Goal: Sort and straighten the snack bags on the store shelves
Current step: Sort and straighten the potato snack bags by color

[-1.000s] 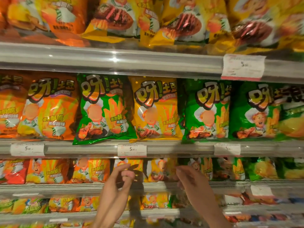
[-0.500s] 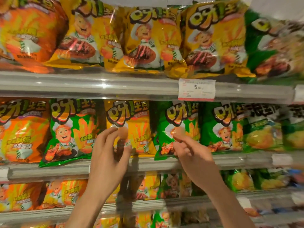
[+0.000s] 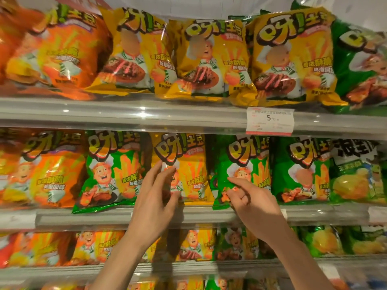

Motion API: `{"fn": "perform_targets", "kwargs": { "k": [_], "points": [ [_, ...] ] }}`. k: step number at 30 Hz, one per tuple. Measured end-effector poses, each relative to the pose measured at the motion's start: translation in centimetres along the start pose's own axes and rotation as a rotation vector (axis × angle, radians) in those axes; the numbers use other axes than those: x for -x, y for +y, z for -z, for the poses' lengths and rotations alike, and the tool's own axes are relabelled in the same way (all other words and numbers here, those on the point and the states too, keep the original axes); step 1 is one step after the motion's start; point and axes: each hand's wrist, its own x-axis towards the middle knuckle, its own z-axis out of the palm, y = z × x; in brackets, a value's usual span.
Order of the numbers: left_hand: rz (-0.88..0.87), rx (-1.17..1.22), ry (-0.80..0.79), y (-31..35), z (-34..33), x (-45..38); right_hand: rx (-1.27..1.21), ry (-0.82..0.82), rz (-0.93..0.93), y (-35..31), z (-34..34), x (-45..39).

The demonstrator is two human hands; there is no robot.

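Here the spread left hand reaches the upright yellow bag; the right hand pinches the green bag beside it.

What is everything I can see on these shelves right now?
Top shelf bags: one orange at left, three yellow in the middle, one green at right.
Middle shelf bags: orange at left, green, yellow, two green, then a green corn-picture bag at far right.
Lower shelf bags: orange, yellow and green, partly hidden; count unclear.
Price tag: one, white, on the top shelf rail.
Left hand: fingers spread at the middle yellow bag.
Right hand: pinching the lower edge of the green bag beside it.
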Motion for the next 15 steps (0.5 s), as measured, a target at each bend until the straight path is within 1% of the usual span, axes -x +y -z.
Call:
{"fn": "perform_targets", "kwargs": {
  "k": [2, 4, 7, 9, 11, 12, 13, 15],
  "points": [
    [-0.022, 0.019, 0.026, -0.2, 1.0, 0.0, -0.144, -0.025, -0.043, -0.4, -0.5, -0.1],
    [-0.045, 0.013, 0.074, -0.6, 2.4, 0.1, -0.273, -0.05, -0.04, -1.4, -1.2, -0.4],
    [-0.056, -0.042, 0.196, -1.7, 5.2, 0.0, -0.348, -0.104, 0.046, -3.6, -2.4, -0.9],
    [-0.057, -0.125, 0.307, -2.9, 7.3, -0.3, -0.379, -0.135, 0.1, -5.2, -3.4, -1.1],
    [-0.012, -0.198, 0.396, -4.4, 9.2, -0.5, -0.374, -0.152, 0.146, -7.1, -4.5, -1.5],
    [0.05, -0.207, 0.4, -5.1, 10.2, -0.6, -0.364, -0.161, 0.163, -8.1, -5.1, -1.8],
    [0.129, -0.203, 0.368, -5.6, 10.8, -0.6, -0.349, -0.172, 0.179, -9.0, -5.7, -2.0],
    [0.281, -0.178, 0.245, -6.3, 11.6, -0.6, -0.288, -0.192, 0.202, -10.7, -6.7, -2.4]
  ]
}}
